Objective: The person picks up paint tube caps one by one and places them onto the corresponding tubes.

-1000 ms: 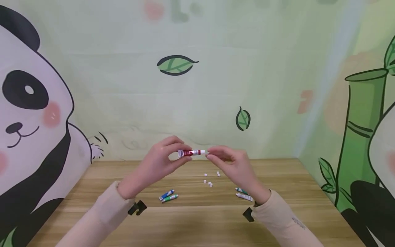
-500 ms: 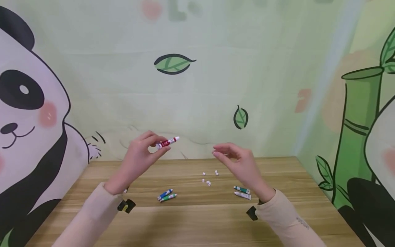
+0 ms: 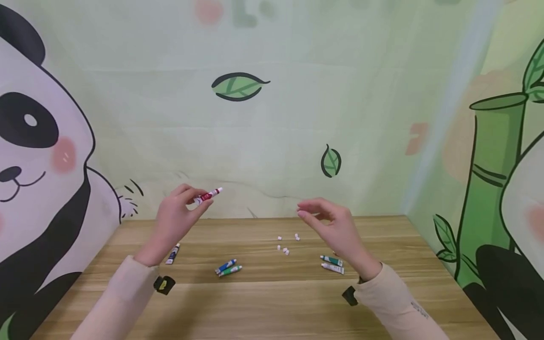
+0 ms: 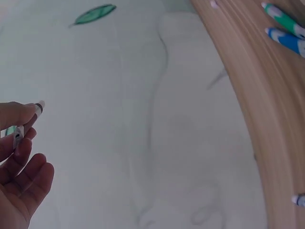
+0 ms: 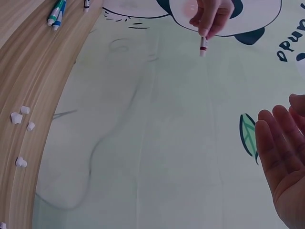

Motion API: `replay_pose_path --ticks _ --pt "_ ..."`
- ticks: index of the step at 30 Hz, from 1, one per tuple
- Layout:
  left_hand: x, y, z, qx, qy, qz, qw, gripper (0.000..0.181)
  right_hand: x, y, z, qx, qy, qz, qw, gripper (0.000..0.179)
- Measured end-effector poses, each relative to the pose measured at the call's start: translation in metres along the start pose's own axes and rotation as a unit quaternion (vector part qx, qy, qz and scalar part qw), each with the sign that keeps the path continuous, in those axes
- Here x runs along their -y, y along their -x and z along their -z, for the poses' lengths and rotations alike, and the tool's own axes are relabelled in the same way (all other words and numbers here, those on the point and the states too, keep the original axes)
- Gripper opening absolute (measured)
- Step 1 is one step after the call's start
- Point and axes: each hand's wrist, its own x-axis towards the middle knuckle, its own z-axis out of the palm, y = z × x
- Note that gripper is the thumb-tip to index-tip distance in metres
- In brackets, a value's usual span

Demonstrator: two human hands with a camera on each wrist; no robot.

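Note:
In the head view my left hand point(image 3: 176, 215) pinches a small red-and-white paint tube point(image 3: 208, 195) between thumb and fingers, up above the table. The tube's white tip points right and slightly up. In the left wrist view, the tube point(image 4: 31, 119) sits between thumb and index finger, with the other fingers loosely bent. My right hand point(image 3: 329, 219) is raised over the right side, thumb and fingertips near each other. Its fingers look relaxed in the right wrist view, and nothing shows between them.
Blue and green paint tubes point(image 3: 229, 268) lie left of centre on the wooden table point(image 3: 272, 307). A dark blue tube point(image 3: 173, 254) is further left. At right lie a teal tube point(image 3: 331, 260) and a white tube point(image 3: 333, 268). Several small white caps point(image 3: 286, 251) are scattered mid-table.
My hands have moved apart. The left carried the red tube leftward and tilted its tip up; the right came off the tube's white tip and shifted right.

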Motion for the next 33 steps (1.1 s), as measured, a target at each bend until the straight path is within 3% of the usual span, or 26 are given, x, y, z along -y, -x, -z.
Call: replay_pose_path --ticks 7,18,28,33 --pt "0.035 0.015 0.011 0.012 -0.036 0.085 0.9957 0.023 -0.002 0.001 0.003 -0.002 0.011 -0.001 0.9999 0.016" --pt "0.085 0.044 0.028 0.067 -0.061 0.206 0.9743 0.03 -0.003 0.001 0.007 0.002 0.024 -0.011 0.9996 0.016" --pt "0.11 0.062 0.024 0.1 -0.074 0.235 0.9639 0.033 -0.009 0.004 0.011 -0.002 0.031 -0.005 0.9995 0.015" --pt "0.12 0.071 0.015 0.128 -0.069 0.271 0.9514 0.033 -0.01 0.004 0.012 -0.007 0.033 -0.005 0.9994 0.016"
